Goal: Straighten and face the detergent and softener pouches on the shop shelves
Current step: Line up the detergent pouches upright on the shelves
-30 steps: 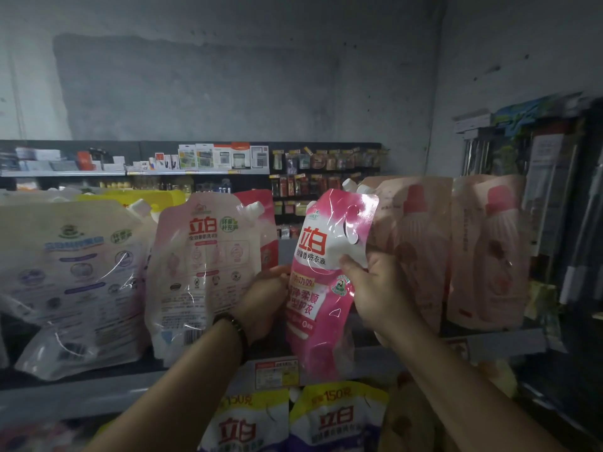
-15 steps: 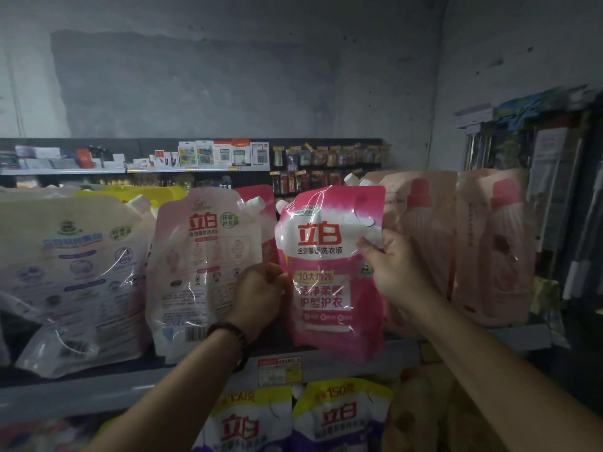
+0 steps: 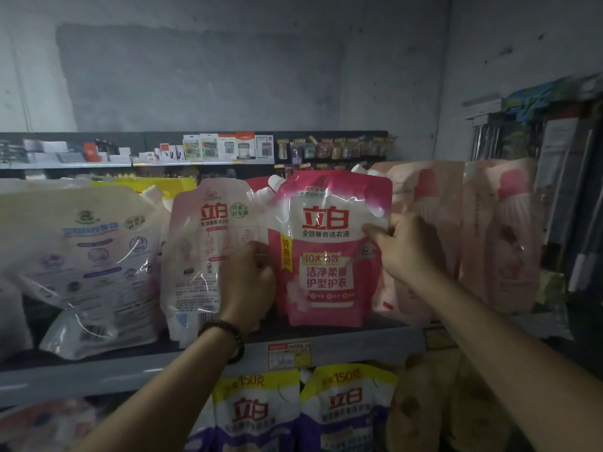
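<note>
One grey shelf (image 3: 98, 370) carries a row of refill pouches: a large white pouch (image 3: 91, 256) tilted at far left and a pale pink pouch (image 3: 208, 256) beside it. The bright pink detergent pouch (image 3: 329, 249) is upright at mid-shelf, front outward. The left grip (image 3: 248, 282) curls on its left edge and the right grip (image 3: 404, 249) pinches its right edge.

The shelf (image 3: 130, 370) before me carries a row of pouches: white pouch (image 3: 88, 256), pale pouch (image 3: 208, 243), pink pouch (image 3: 329, 256), peach pouches (image 3: 502, 243).
</note>
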Demonstrator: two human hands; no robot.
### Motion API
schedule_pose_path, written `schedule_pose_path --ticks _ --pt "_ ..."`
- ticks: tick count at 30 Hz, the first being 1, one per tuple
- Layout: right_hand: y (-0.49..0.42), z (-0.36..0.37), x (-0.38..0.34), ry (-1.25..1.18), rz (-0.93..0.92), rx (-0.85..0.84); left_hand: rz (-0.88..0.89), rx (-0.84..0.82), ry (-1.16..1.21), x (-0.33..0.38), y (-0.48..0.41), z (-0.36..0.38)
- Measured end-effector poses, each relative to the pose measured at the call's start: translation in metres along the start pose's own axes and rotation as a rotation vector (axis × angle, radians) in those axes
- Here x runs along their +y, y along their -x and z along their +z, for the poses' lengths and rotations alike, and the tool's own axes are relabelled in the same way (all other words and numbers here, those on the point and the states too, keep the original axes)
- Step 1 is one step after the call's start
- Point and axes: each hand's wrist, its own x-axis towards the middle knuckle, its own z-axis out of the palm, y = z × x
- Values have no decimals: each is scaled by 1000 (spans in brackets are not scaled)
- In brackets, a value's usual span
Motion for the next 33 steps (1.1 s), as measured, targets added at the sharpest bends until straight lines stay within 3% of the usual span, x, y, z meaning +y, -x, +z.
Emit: schedule_pose_path --ticks 2,8,15,23,33 --pt "0 -3 0 87 -11 41 17 31 23 0 2 -2" --pt "-5 3 7 -109 30 35 77 74 33 -8 9 3" --pt "-10 3 12 -48 4 97 108 114 -15 -7 19 15" --pt "-10 -9 16 -9 10 157 19 -8 99 -11 16 26" --pt "9 -18 6 -1 -84 222 40 -22 87 -10 18 23"
